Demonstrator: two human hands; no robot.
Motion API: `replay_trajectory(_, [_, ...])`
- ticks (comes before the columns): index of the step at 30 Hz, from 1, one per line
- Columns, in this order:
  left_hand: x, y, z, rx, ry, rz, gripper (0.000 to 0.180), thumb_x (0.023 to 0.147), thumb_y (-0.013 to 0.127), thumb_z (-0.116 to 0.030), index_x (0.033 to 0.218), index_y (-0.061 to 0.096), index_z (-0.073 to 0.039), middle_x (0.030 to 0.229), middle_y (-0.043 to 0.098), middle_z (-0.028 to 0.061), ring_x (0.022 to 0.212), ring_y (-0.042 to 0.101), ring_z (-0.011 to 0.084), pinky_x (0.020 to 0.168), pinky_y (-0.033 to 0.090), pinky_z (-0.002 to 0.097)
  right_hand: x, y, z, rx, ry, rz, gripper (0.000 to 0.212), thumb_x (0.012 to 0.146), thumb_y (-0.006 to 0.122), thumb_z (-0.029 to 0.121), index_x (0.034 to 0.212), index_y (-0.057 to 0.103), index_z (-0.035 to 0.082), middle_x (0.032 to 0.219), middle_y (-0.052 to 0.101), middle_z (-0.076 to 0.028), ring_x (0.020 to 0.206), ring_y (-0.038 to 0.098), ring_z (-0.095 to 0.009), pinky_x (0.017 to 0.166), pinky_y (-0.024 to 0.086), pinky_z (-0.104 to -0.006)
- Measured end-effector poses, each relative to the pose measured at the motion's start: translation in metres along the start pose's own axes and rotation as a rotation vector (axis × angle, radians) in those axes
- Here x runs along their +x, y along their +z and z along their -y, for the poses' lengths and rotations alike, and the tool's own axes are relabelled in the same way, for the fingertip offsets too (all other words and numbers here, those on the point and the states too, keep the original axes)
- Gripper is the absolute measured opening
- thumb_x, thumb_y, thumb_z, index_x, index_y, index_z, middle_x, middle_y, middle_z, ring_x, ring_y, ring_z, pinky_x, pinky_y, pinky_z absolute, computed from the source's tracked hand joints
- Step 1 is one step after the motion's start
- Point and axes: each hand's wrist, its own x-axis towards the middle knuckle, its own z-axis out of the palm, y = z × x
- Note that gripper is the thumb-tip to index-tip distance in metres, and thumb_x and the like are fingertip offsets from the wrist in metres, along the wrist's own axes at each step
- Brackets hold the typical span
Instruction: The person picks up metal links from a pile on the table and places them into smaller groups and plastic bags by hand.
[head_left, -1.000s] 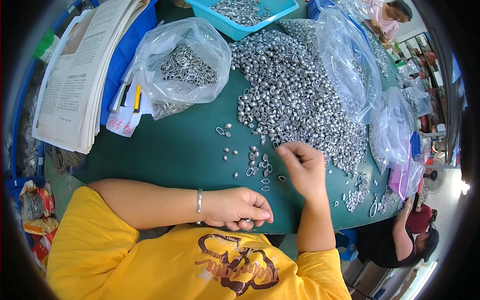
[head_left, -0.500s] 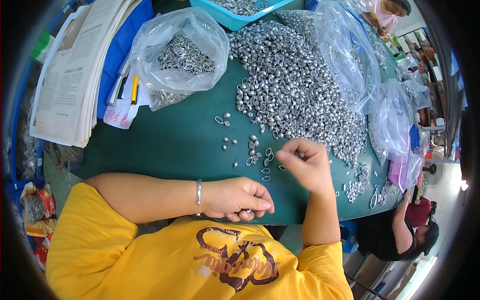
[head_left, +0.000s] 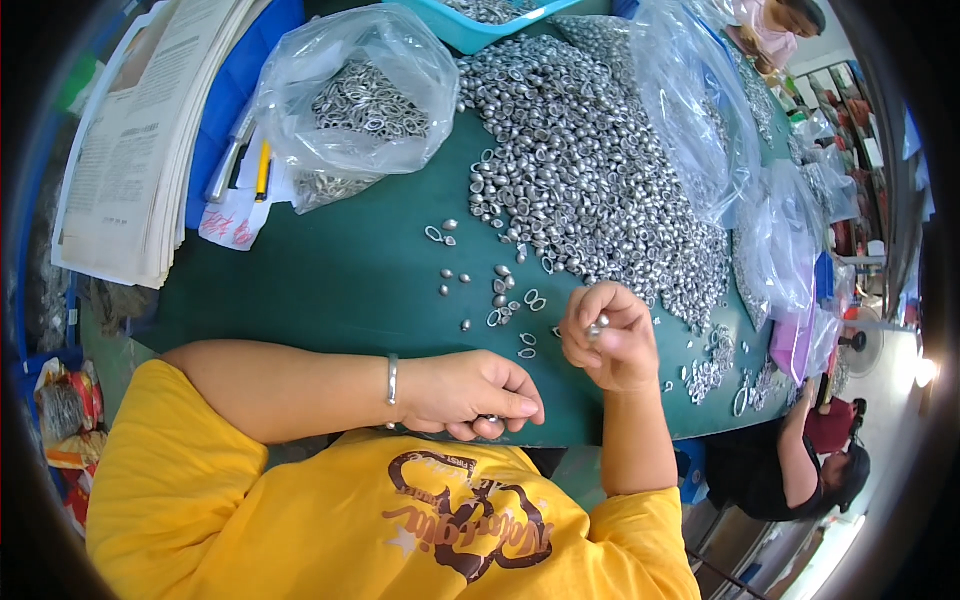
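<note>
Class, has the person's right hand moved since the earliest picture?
Yes: the right hand has drawn back from the pile of metal pieces, toward the yellow shirt.

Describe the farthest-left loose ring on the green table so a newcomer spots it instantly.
On the green table, find the big heap of silvery pieces, then look just left of its near part, below the open clear bag. There lies the small oval ring, beside two rounded pieces. Unlike them, it is hollow, with green showing through its middle.
</note>
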Motion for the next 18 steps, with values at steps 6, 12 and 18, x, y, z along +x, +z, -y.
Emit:
replay_trajectory(6, [0.002,0.002,-0.001,-0.007,-0.01,-0.007,0.016,0.091,0.05,-0.014,0.098,0.052,-0.001,0.078,0.048,0.0017,0.053,0.038,0.004,0.039,0.026,0.0164,0.028,0.023,-0.013,-1.341,-0.364,-0.074,0.016,0.075,0.065,0.006,0.091,0.065,0.007,0.068,0.055,-0.01,0.057,0.056,-0.026,0.051,0.046,-0.0326])
replay_trajectory(12, [0.023,-0.02,0.028,0.173,0.201,0.083,0.016,0.091,0.051,-0.016,0.098,0.051,-0.001,0.077,0.047,0.0017,0.052,0.037,0.004,0.038,0.024,0.0171,0.032,0.033,-0.019,-1.485,-0.37,-0.1,0.01,0.074,0.064,0.007,0.084,0.063,0.006,0.07,0.056,-0.008,0.059,0.057,-0.028,0.053,0.047,-0.0357])
replay_trajectory(18, [0.0,0.001,0.0,0.0,-0.011,0.005,0.016,0.092,0.05,-0.015,0.098,0.053,0.0,0.078,0.048,0.0016,0.054,0.039,0.0038,0.04,0.028,0.0157,0.029,0.017,-0.017,-1.174,-0.227,-0.099,0.011,0.074,0.064,0.003,0.085,0.061,0.004,0.07,0.056,-0.008,0.059,0.056,-0.02,0.054,0.045,-0.0267])
